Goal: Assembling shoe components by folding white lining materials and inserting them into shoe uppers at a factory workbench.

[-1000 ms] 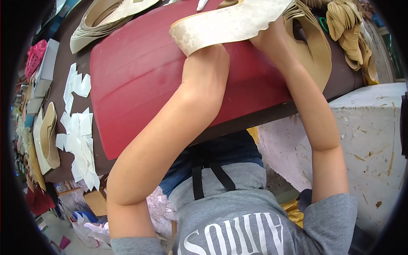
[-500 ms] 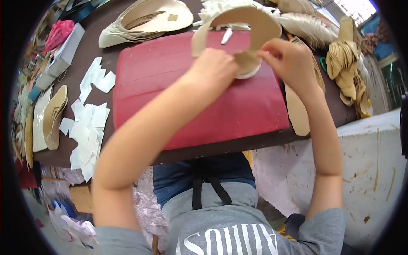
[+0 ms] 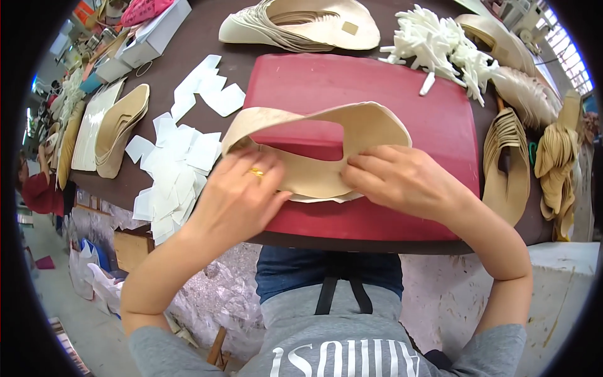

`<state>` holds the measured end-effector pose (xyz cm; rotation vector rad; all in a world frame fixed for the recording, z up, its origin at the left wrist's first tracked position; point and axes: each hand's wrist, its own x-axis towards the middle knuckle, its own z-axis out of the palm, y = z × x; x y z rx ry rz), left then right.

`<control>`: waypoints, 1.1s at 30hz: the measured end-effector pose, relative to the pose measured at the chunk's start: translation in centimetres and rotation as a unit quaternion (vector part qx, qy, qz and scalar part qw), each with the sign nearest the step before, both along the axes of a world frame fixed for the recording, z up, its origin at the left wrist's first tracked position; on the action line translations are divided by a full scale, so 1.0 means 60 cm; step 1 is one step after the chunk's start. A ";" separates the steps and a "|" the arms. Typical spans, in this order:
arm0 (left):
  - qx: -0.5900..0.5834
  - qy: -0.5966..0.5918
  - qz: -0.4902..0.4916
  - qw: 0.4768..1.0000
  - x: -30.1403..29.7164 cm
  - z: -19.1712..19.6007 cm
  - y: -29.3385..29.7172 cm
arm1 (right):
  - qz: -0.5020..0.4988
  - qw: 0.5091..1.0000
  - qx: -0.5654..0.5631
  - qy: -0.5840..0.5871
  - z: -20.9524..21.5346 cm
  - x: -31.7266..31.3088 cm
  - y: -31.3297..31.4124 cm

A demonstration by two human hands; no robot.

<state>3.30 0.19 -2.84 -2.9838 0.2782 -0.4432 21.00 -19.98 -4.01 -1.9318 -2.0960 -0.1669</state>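
- Close by my left forearm lies a loose pile of thin, angular white patches [image 3: 173,176], just beside the mat.
- Beyond the mat rests a stack of nested beige curved pieces [image 3: 358,31]; to its right sits a heap of narrow white strips [image 3: 433,47], partly over the mat's far corner.
- A box of plain white card [image 3: 154,47] stands at far left with a bright pink bundle [image 3: 144,9]; whether it lies inside or on top, I cannot tell.
- The beige, looped, flexible piece with a pale outer face [image 3: 314,179] is above the flat red mat [image 3: 377,223].
- My left hand [image 3: 248,188] grips its left end, fingers bent over it.
- My right hand [image 3: 399,179] grasps its right side, fingers curled; my thumb is hard to see.
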 end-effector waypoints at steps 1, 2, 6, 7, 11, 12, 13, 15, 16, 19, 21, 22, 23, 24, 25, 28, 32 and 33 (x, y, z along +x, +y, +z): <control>-0.066 0.016 0.009 0.998 0.003 -0.005 -0.006 | 0.003 0.999 -0.007 -0.047 0.000 -0.003 0.005; -0.131 0.031 0.016 0.991 0.005 -0.008 -0.010 | 0.006 0.995 -0.015 -0.094 0.000 -0.004 0.011; -0.184 0.038 0.078 0.979 0.014 -0.003 -0.022 | -0.035 0.996 -0.080 -0.030 0.017 -0.006 0.030; -0.199 0.040 0.098 0.974 0.014 -0.003 -0.020 | -0.049 0.994 -0.100 -0.009 0.019 -0.006 0.034; -0.219 0.030 0.093 0.971 0.011 -0.019 -0.009 | -0.006 0.999 0.016 0.031 0.013 -0.006 0.042; -0.224 0.027 0.092 0.970 0.010 -0.021 -0.006 | 0.009 0.997 0.056 0.045 0.011 -0.008 0.044; -0.226 0.026 0.095 0.969 0.010 -0.024 -0.006 | 0.012 0.998 0.053 0.045 0.007 -0.010 0.045; -0.198 0.003 0.107 0.974 0.009 -0.029 -0.010 | -0.007 0.998 0.063 0.014 -0.008 -0.024 0.043; -0.183 -0.008 0.112 0.977 0.010 -0.031 -0.013 | -0.017 0.998 0.068 -0.001 -0.014 -0.030 0.042; -0.178 -0.002 0.120 0.977 0.015 -0.028 -0.018 | -0.048 0.997 0.051 -0.011 -0.003 -0.037 0.053; -0.193 0.028 0.127 0.972 0.022 -0.018 -0.017 | -0.088 0.996 0.010 -0.003 0.021 -0.037 0.067; -0.201 0.043 0.131 0.970 0.024 -0.015 -0.016 | -0.108 0.994 -0.010 0.000 0.027 -0.038 0.070; -0.200 0.042 0.136 0.969 0.020 -0.013 -0.014 | -0.102 0.995 -0.009 0.001 0.026 -0.037 0.070; -0.208 0.036 0.124 0.970 0.014 -0.012 -0.011 | -0.081 0.997 -0.003 0.004 0.024 -0.038 0.065; -0.218 0.030 0.110 0.969 0.009 -0.014 -0.008 | -0.060 0.998 0.001 0.006 0.021 -0.035 0.056; -0.240 0.019 0.081 0.967 -0.004 -0.026 0.004 | -0.020 1.000 0.005 0.011 0.005 -0.022 0.036; -0.169 -0.039 -0.036 0.984 -0.026 -0.066 0.029 | 0.018 0.999 0.039 -0.001 -0.029 -0.011 0.015; -0.170 -0.037 -0.036 0.984 -0.028 -0.066 0.031 | 0.017 0.999 0.038 0.001 -0.029 -0.010 0.014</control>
